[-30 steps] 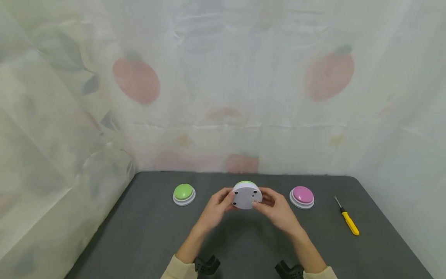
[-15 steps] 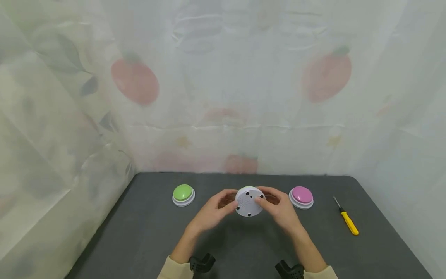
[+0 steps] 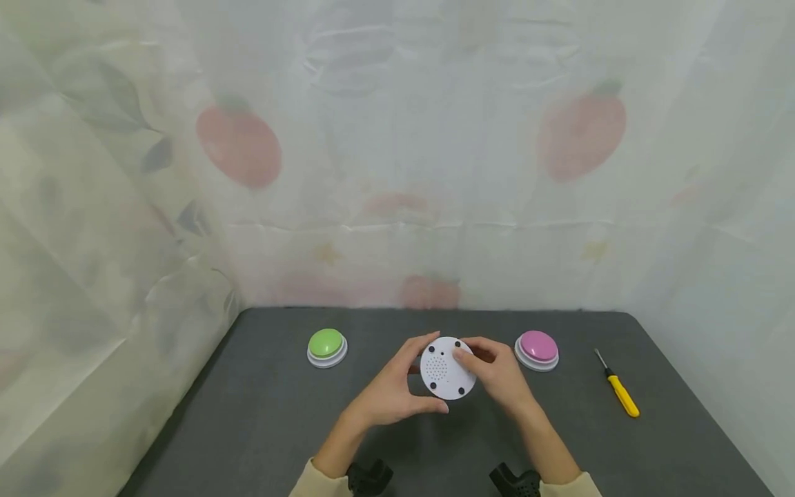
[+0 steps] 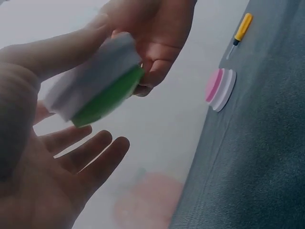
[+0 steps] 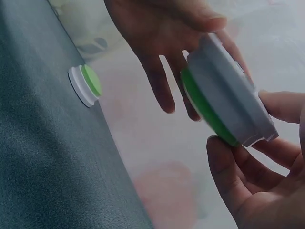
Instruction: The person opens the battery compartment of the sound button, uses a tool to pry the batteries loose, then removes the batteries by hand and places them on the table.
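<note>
A round push button (image 3: pixel 446 376) with a white base and a green dome is held up over the table, its flat underside facing the head camera. Speaker holes and several black dots show on that underside. My right hand (image 3: pixel 502 378) pinches the button, thumb on the underside, fingertips against the green dome (image 5: pixel 206 107) in the right wrist view. My left hand (image 3: pixel 390 392) spreads around the button's left side, its thumb stretched out below the rim. In the left wrist view, the fingers (image 4: pixel 102 162) of that hand are apart and fairly straight.
A second green push button (image 3: pixel 326 345) sits on the dark table (image 3: pixel 261 414) at the left. At the right stands a pink push button (image 3: pixel 538 348), with a yellow-handled screwdriver (image 3: pixel 623 397) lying beyond it. A printed sheet (image 3: pixel 397 138) hangs behind the table.
The button has been turned and tilted so its underside faces the head camera more fully, and it sits slightly lower. My left fingers have loosened from it and spread apart.
</note>
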A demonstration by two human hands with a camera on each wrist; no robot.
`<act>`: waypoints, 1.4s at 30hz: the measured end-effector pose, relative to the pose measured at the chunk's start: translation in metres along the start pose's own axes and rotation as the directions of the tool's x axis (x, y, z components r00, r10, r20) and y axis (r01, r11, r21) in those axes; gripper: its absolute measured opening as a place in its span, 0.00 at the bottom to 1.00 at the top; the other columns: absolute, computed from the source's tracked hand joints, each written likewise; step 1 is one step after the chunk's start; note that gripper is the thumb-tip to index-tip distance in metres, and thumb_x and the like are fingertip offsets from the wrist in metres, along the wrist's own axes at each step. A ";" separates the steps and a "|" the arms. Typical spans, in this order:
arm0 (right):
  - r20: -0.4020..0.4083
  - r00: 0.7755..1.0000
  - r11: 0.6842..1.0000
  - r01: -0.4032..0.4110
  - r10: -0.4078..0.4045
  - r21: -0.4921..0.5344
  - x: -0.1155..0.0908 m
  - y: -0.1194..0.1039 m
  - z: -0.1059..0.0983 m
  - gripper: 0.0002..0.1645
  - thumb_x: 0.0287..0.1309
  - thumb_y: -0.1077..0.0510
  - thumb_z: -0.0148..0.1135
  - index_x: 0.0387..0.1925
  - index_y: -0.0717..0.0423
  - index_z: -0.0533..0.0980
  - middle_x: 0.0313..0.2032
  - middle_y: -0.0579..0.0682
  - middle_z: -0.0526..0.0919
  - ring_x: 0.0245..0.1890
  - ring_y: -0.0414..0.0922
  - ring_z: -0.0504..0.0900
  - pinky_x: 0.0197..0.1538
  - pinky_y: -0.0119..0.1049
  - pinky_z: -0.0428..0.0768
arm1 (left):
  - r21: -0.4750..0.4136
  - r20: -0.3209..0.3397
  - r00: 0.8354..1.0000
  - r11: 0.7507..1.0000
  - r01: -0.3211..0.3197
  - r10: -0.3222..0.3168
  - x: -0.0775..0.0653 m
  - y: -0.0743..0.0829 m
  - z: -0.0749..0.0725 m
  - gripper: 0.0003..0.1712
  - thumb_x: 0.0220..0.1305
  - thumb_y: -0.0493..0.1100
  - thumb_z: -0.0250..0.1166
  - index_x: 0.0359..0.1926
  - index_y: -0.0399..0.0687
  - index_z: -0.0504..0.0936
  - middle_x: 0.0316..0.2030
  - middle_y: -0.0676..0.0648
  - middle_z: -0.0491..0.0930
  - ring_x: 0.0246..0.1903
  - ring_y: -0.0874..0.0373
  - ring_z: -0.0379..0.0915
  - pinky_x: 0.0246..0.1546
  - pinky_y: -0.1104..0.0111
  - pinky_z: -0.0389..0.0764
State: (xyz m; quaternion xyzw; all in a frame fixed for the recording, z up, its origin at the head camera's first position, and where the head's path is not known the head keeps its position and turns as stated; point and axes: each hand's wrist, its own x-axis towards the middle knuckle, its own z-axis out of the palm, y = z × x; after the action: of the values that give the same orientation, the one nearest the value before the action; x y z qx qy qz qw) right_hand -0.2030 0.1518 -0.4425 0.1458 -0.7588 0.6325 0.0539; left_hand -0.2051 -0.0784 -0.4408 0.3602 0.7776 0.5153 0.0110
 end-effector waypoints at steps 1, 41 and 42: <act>0.005 1.000 1.000 -0.008 0.008 -0.003 0.000 0.000 0.000 0.16 0.66 0.56 0.67 0.51 0.62 0.83 0.41 0.55 0.85 0.37 0.47 0.82 0.39 0.36 0.81 | 0.002 0.000 1.000 1.000 0.006 -0.006 0.000 0.000 0.001 0.60 0.49 0.45 0.83 0.77 0.67 0.57 0.69 0.57 0.63 0.62 0.58 0.67 0.58 0.61 0.75; -0.303 0.948 0.948 -0.009 -0.092 -0.317 -0.011 -0.024 0.036 0.15 0.51 0.61 0.78 0.41 0.60 0.83 0.39 0.52 0.82 0.38 0.46 0.80 0.39 0.32 0.81 | 0.064 -0.244 0.967 0.994 0.087 -0.069 0.006 -0.012 0.022 0.58 0.44 0.45 0.84 0.69 0.46 0.55 0.55 0.49 0.74 0.49 0.56 0.75 0.50 0.64 0.77; -0.313 0.947 0.948 -0.028 -0.076 -0.316 -0.011 -0.024 0.036 0.16 0.51 0.61 0.78 0.41 0.60 0.83 0.40 0.52 0.82 0.38 0.46 0.80 0.40 0.33 0.81 | 0.074 -0.248 0.967 0.994 0.084 -0.063 0.006 -0.013 0.023 0.58 0.44 0.45 0.84 0.69 0.46 0.55 0.55 0.49 0.74 0.49 0.56 0.75 0.49 0.64 0.77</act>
State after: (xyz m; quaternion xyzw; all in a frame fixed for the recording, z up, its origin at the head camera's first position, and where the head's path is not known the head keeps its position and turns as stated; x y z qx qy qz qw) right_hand -0.1816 0.1142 -0.4303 0.0397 -0.8293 0.5174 0.2073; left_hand -0.2075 -0.0597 -0.4595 0.2647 0.8067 0.5221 -0.0811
